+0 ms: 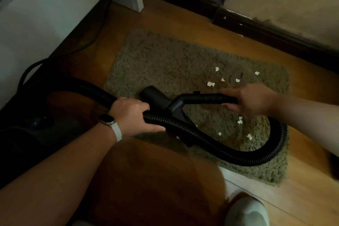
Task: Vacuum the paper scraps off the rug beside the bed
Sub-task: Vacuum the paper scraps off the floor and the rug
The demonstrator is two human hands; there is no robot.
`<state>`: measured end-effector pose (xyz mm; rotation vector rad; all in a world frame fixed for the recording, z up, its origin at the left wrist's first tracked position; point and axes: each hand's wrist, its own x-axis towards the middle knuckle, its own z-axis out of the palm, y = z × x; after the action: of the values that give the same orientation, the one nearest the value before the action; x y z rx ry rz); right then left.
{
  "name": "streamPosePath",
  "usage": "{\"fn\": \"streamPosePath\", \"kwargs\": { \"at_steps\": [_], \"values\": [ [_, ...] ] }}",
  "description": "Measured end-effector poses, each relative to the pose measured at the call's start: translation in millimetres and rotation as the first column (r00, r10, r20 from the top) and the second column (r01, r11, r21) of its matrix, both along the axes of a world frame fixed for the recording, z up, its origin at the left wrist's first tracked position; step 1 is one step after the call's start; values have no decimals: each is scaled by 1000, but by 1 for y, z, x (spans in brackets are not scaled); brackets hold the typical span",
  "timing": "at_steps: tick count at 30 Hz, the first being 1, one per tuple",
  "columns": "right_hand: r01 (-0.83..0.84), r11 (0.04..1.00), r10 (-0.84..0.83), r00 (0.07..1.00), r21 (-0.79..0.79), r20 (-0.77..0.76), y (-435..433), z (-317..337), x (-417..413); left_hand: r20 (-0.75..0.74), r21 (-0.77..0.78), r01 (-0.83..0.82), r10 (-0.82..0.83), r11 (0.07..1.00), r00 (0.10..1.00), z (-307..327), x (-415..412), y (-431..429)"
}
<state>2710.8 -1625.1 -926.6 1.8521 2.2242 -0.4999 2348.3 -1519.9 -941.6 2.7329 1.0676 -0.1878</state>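
A shaggy olive rug lies on the wooden floor beside the white bed. Several white paper scraps are scattered over its right half, more lying near the hose loop. A black ribbed vacuum hose curls across the rug. My left hand grips the hose near its middle. My right hand holds the black rigid tube, whose floor nozzle rests on the rug left of the scraps.
The dark vacuum body sits at the left on the floor, with a black cord running along the bed. A dark skirting board runs along the wall at the back right. A white-socked foot stands at the bottom.
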Motion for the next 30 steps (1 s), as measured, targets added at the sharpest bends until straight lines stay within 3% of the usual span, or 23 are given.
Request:
{"fn": "streamPosePath", "kwargs": {
  "at_steps": [14, 23, 30],
  "values": [
    [-183, 980, 186, 982, -84, 26, -18, -18, -2, -158, -131, 266, -285, 955, 945, -4, -12, -34],
    [69, 992, -55, 990, -105, 131, -32, -1, 39, -178, -120, 273, -291, 955, 940, -8, -11, -39],
    [80, 995, -76, 994, -54, 76, -34, -6, 30, -169, -99, 287, -300, 953, 939, -10, -9, -37]
  ]
}}
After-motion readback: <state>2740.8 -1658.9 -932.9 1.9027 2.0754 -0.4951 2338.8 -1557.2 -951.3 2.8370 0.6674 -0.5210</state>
